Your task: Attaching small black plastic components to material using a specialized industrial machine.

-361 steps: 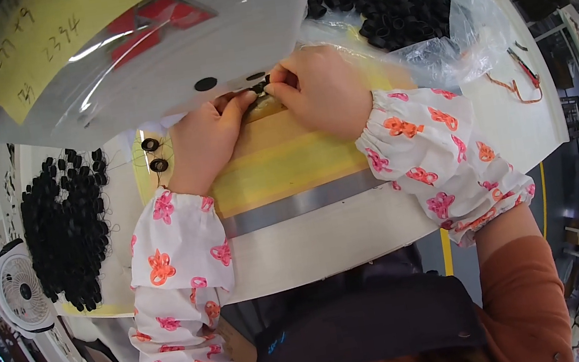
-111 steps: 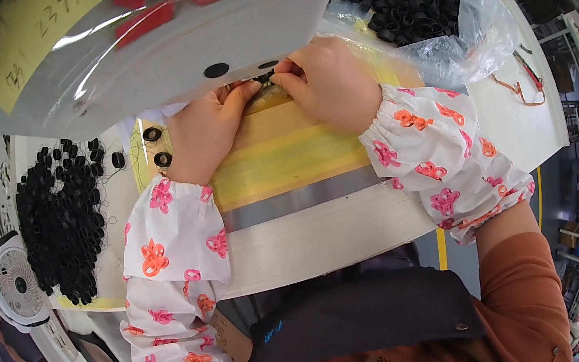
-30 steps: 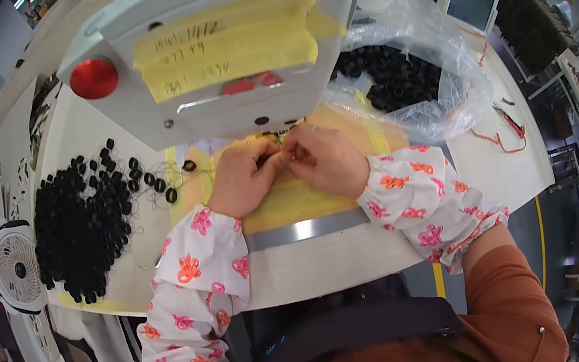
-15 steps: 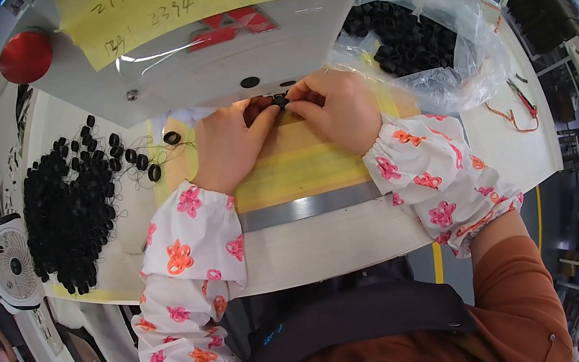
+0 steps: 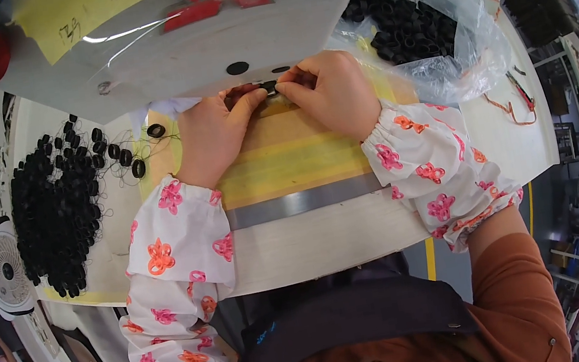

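Observation:
Under the front of a grey-white machine head (image 5: 174, 59), a small black band piece (image 5: 270, 89) sits between my two hands. My left hand (image 5: 211, 139) pinches its left side between thumb and fingers. From the other side, my right hand (image 5: 339, 99) grips it the same way, fingers bent and thumb close to the piece. The machine partly hides the fingertips and the far side of the piece. Below my hands is a work surface (image 5: 285, 151) covered with yellow and tan tape. A loose black ring (image 5: 155, 130) lies left of my left hand.
A heap of black rings (image 5: 56, 223) joined by loose threads covers the table's left side. At the right, a clear plastic bag (image 5: 471, 71) holds black bands (image 5: 412, 24). Tweezers (image 5: 520, 92) lie beyond it. A white fan (image 5: 6, 270) stands left. A metal strip (image 5: 300, 202) edges the taped surface.
The view has shifted a little, so the machine and the ring heap sit further left and higher. Both hands still pinch the black piece at the machine.

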{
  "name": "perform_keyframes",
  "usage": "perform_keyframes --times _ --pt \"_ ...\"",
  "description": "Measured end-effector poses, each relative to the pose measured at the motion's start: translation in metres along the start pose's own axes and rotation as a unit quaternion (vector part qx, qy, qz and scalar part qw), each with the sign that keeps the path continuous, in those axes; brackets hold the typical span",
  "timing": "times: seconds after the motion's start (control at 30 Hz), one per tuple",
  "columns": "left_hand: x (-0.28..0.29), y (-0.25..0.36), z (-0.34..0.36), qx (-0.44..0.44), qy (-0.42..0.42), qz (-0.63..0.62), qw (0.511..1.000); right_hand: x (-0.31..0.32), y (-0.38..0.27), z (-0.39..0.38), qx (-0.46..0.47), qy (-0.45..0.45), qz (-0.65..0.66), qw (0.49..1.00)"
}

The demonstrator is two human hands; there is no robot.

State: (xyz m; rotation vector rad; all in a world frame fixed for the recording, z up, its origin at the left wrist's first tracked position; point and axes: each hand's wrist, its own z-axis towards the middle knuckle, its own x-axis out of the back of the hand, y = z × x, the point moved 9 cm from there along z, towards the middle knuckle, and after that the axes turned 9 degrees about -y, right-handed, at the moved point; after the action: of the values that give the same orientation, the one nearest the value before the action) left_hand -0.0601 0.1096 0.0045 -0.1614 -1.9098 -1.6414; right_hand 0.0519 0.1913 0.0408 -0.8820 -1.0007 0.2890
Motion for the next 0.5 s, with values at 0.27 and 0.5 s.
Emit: perform_keyframes --times 0.27,0.5 --pt "0.005 0.005 0.001 -0.032 0.033 0.069 0.997 0.002 -0.004 0.003 0.034 0.018 -0.027 0.999" --pt "0.008 0.008 0.002 -0.048 0.027 0.145 0.988 0.000 -0.005 0.009 0.031 -0.014 -0.043 0.998"
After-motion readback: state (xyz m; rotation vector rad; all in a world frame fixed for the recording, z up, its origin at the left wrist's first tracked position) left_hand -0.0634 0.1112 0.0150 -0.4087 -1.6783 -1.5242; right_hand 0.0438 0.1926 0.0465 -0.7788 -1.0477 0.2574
